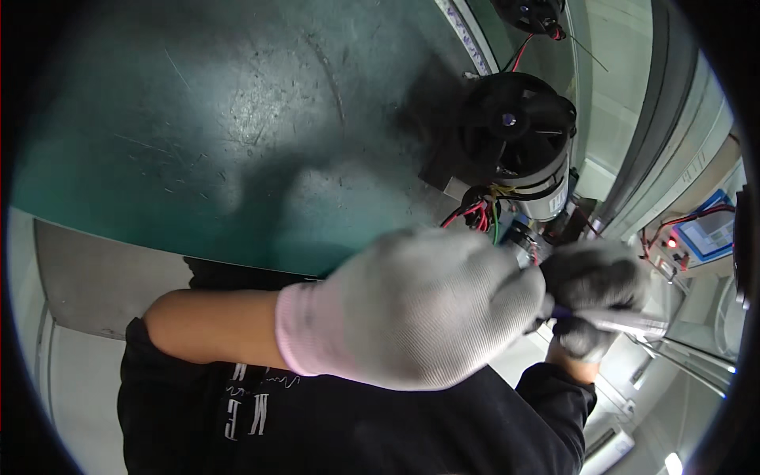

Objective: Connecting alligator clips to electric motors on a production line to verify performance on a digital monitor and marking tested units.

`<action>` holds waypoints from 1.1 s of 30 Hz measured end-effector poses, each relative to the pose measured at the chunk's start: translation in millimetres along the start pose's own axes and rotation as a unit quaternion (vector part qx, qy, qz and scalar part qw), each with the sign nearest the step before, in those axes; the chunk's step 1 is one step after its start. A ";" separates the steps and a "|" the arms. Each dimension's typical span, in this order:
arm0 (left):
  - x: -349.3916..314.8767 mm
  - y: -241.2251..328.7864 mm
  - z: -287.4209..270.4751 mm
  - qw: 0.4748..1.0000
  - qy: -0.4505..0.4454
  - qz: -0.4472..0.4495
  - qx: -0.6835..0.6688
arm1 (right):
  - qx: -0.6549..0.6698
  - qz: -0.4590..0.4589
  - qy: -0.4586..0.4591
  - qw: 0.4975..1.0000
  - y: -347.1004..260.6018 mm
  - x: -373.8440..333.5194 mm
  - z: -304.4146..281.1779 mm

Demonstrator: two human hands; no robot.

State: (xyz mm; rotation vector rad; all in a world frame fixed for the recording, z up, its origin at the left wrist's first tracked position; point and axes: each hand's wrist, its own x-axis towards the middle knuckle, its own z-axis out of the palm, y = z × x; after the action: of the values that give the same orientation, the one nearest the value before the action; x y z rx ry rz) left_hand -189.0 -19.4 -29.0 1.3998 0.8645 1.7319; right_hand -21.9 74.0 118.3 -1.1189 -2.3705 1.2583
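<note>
My left hand [427, 309], in a pale grey knitted glove with a pink cuff, reaches across the front edge of the bench from the left. Its fingers are closed around the dark purple end of a slim pen-like tool [625, 320]. My right hand [598, 277], in a dark-palmed glove, is closed on the pale body of the same tool, between thumb and fingers. Motion blurs both hands, and the tool's exact kind is unclear. Just beyond them stands a motor with a black fan [514, 131], its red, green, yellow and black wires [479, 215] hanging near my left knuckles.
The green worktop [198, 158] is scratched. A second black fan motor [529, 12] with red wires sits at the far right, by a pale rail [467, 36]. Further right are grey rails [673, 142] and a blue-framed device [707, 228] beside a red light.
</note>
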 end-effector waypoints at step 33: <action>110.3 -5.7 223.4 0.737 -0.392 0.083 0.544 | 0.394 -0.010 0.349 0.850 217.4 -247.5 87.1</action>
State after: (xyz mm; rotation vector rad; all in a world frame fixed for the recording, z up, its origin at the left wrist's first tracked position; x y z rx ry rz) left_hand 16.3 90.5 60.0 2.7206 1.2965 0.3979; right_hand 214.2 -83.3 -70.5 -1.0011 -1.1475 1.3104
